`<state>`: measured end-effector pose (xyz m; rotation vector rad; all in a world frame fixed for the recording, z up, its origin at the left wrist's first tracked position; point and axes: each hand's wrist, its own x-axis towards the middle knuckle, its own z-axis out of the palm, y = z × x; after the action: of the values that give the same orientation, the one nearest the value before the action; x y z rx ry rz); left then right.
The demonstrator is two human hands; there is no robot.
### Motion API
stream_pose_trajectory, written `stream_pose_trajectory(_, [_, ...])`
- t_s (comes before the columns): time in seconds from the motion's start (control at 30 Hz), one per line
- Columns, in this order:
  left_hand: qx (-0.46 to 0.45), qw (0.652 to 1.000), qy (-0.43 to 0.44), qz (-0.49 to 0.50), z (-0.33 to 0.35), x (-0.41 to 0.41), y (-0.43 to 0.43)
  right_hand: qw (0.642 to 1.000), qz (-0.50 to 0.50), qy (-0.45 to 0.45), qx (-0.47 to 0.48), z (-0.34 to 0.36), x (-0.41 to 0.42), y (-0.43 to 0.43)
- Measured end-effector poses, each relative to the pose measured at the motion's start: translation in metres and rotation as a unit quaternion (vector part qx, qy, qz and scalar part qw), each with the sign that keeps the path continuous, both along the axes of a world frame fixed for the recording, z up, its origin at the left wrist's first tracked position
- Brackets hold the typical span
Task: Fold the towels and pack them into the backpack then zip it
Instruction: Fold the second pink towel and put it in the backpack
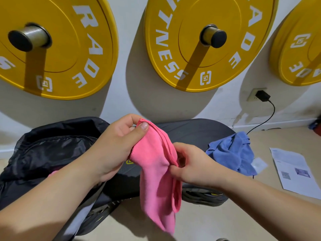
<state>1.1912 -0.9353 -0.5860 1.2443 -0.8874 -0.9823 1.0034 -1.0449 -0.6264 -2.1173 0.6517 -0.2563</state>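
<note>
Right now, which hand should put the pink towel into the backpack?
The left hand, probably. It pinches the pink towel's top edge and hangs right beside the open backpack. The right hand grips the towel's middle, on the far side from the bag.

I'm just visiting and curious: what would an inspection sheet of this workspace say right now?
Surface: dark padded bench on a beige floor.
Job's things: pink towel partly folded, held in the air; blue towel crumpled on the bench; black backpack open at left, something pink inside.
Clutter: printed paper sheet on the floor.
Grippers: left hand pinches the pink towel's top; right hand grips its middle.
Cables: black charger plugged into a wall socket, cord trailing down.
Surroundings: yellow weight plates on wall pegs.
</note>
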Motion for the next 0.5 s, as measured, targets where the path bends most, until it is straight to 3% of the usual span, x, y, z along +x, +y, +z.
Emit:
stream_pose_trajectory(0.13, [-0.018,0.999,0.026,0.008,0.005,0.0,-0.002,0.997,-0.027,0.069,-0.021,-0.014,-0.007,-0.011])
stream_pose_trajectory(0.23, [-0.013,0.999,0.0,0.037,0.004,0.01,-0.001,0.995,-0.072,0.066,0.026,-0.021,-0.016,-0.03])
stream_pose_trajectory(0.33, [0.01,0.995,-0.047,0.084,-0.005,0.026,0.001,0.991,-0.093,0.032,0.095,-0.023,-0.032,-0.051])
stream_pose_trajectory(0.5, [0.061,0.977,-0.184,0.089,-0.018,0.046,0.008,0.987,-0.117,-0.001,0.113,-0.02,-0.056,-0.068])
